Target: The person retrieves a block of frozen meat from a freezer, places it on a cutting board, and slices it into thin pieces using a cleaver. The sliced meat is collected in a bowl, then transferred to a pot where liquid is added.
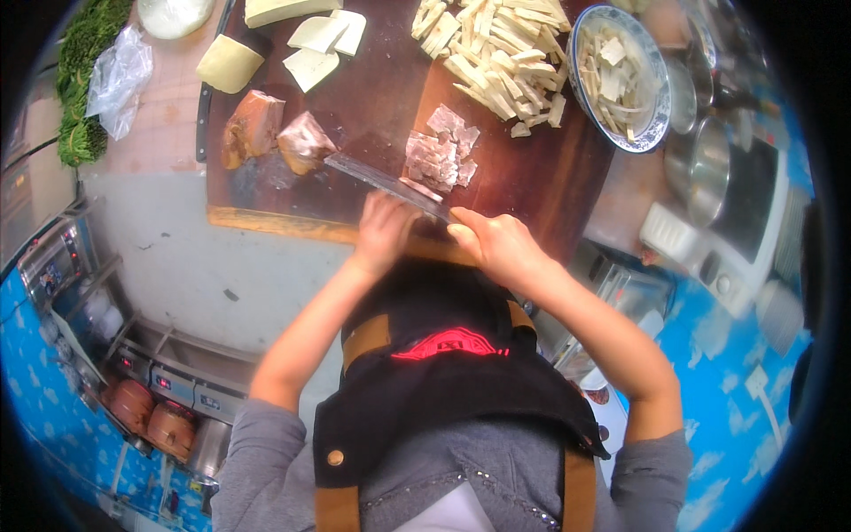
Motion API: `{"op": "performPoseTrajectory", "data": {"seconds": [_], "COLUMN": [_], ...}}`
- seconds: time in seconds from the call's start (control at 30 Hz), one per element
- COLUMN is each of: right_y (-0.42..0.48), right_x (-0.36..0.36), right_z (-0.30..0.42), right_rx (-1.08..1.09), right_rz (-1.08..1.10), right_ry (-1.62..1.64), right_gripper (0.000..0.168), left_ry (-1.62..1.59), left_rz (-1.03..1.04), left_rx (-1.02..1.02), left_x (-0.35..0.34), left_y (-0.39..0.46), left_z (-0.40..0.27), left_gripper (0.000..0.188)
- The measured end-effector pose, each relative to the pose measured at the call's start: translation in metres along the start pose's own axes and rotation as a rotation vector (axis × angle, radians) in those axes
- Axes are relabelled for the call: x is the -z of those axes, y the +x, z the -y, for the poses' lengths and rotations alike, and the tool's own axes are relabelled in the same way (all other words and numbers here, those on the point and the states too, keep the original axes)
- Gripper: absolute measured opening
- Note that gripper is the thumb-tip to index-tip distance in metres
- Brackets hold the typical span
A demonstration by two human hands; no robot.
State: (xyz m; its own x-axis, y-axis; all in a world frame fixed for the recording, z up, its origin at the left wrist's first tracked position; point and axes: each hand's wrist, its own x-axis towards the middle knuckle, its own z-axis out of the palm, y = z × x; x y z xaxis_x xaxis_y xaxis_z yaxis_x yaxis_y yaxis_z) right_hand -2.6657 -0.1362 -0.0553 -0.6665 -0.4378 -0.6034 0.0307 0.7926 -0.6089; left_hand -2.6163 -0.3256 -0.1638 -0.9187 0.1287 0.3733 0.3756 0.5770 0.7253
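Note:
My right hand (495, 243) is closed around the handle end of a knife, whose blade (385, 181) points up and left over the dark wooden board (372, 120). Close to the blade's near side is my left hand (385, 223), its fingers blurred and partly hidden, so its hold cannot be told. A thin strip of meat (420, 189) lies against the blade. At the knife's tip sits a chunk of cured meat (306, 141), with a bigger chunk (254, 128) to its left. Thin meat slices (441, 149) form a small pile beyond the blade.
Pale cut sticks (502, 56) are heaped at the board's far right, beside a patterned bowl (655, 113) of similar pieces. Pale blocks (229, 63) and slices (318, 34) lie far left. Right stand a metal bowl (698, 169) and a white scale (725, 266).

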Motion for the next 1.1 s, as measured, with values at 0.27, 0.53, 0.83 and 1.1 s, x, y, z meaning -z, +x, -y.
{"op": "performPoseTrajectory", "data": {"seconds": [0.27, 0.53, 0.83, 1.1], "right_y": [-0.025, -0.089, -0.061, -0.018], "right_x": [0.009, 0.023, 0.037, -0.002], "right_z": [-0.019, -0.006, 0.015, 0.003], "right_rx": [0.176, 0.006, -0.152, -0.013], "right_rz": [-0.151, -0.052, 0.105, -0.038], "right_ry": [0.069, 0.034, 0.084, 0.072], "right_gripper": [0.031, 0.031, 0.032, 0.032], "left_ry": [0.058, 0.042, -0.032, 0.004], "left_rz": [-0.052, -0.030, -0.028, -0.027], "left_rx": [-0.048, -0.001, -0.022, 0.047], "left_x": [0.001, 0.001, 0.004, 0.001], "left_y": [0.001, -0.001, 0.006, -0.002], "left_z": [-0.004, -0.004, -0.004, 0.000], "left_gripper": [0.025, 0.026, 0.020, 0.021]}}
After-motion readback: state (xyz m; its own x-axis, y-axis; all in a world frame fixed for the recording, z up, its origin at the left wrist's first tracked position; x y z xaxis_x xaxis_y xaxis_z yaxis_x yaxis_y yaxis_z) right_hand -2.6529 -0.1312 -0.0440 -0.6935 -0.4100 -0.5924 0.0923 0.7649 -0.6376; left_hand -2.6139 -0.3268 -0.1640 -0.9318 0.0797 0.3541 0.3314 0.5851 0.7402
